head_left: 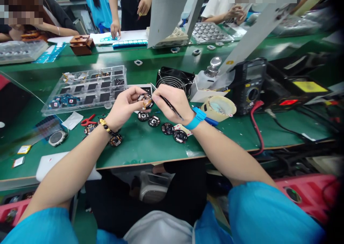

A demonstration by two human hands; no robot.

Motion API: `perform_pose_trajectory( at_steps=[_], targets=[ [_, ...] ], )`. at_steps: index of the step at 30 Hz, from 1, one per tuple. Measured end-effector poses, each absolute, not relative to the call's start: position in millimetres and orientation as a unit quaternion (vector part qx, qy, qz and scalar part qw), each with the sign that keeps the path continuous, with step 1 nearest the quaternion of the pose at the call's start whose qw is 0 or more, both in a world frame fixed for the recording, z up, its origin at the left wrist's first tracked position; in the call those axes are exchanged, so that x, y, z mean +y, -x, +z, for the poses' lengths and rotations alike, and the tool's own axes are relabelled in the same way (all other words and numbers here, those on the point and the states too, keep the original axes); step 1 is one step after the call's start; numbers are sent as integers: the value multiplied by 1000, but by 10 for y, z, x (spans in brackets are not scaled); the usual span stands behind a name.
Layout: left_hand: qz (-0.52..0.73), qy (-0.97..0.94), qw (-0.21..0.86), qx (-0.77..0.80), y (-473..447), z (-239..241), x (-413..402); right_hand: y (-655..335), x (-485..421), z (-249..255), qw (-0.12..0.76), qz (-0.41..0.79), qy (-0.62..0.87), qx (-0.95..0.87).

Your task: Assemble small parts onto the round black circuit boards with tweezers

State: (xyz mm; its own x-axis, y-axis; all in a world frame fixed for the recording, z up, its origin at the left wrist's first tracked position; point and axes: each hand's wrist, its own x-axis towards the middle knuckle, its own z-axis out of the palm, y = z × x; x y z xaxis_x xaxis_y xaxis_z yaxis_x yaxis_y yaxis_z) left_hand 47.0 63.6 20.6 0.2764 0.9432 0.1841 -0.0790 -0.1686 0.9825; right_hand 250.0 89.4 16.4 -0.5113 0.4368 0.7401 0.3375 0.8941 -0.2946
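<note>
Between the thumb and fingers of my left hand is a small round black watch module with a copper-coloured flex part. My right hand grips dark tweezers, their shaft slanting out below the palm and their tip up by the module; whether the tip touches it I cannot tell. Below both hands, several similar round black modules lie in a row on the green bench. Others with copper-coloured parts rest under my left wrist. Red-handled cutters lie left of that wrist.
A clear compartment tray of small parts stands at the back left. Behind my hands is a black fan. Rightward are a white box with a bottle, a yellowish cup and a multimeter. Co-workers' hands are across the bench.
</note>
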Motion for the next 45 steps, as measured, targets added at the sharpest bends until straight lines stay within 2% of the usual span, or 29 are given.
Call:
perform_pose_trajectory(
  at_steps=[6,10,15,21,27,34,42,45],
  targets=[
    [487,-532,585,370,-519,218,611,-2453,878,133,464,-19,242,-852],
    [504,-535,561,381,-535,208,609,-2443,894,113,454,-71,254,-851],
    [517,-587,466,413,-552,155,617,-2387,867,67,435,-126,284,-845],
    [479,-707,238,464,-560,98,600,-2344,846,23,458,-95,270,-842],
    [455,-728,180,480,-528,107,609,-2334,823,52,483,-11,273,-832],
    [467,-699,246,483,-491,92,660,-2350,796,109,507,46,286,-812],
    [479,-630,443,421,-495,104,696,-2415,859,101,554,114,354,-745],
    [484,-607,482,406,-505,122,685,-2426,890,107,568,171,367,-717]
  ],
)
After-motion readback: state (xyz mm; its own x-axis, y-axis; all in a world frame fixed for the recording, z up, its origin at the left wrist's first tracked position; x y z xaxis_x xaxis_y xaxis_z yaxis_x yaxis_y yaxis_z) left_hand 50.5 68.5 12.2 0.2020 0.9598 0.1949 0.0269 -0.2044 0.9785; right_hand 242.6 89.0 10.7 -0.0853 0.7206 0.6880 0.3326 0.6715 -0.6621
